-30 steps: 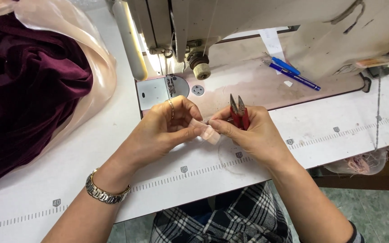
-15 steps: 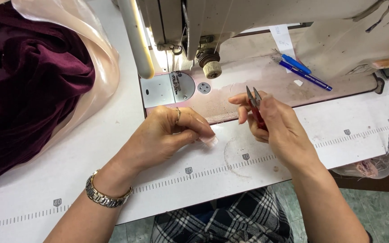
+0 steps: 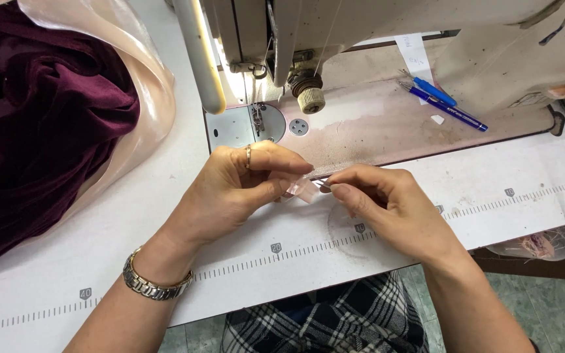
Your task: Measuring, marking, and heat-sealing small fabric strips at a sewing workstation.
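Risk: small pale fabric piece (image 3: 303, 190), pinched between left hand (image 3: 237, 186) and right hand (image 3: 387, 206) above the bench (image 3: 492, 209), may slip, each grip holding only an edge.

Small pale pink fabric piece (image 3: 303, 189), pinched between both hands above white table.

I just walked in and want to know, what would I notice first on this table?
Right in the middle, the left hand and the right hand pinch a tiny pale pink fabric piece between them. Behind them stands a worn sewing machine with two blue pens lying on its bed. At the far left sits a big heap of dark red velvet.
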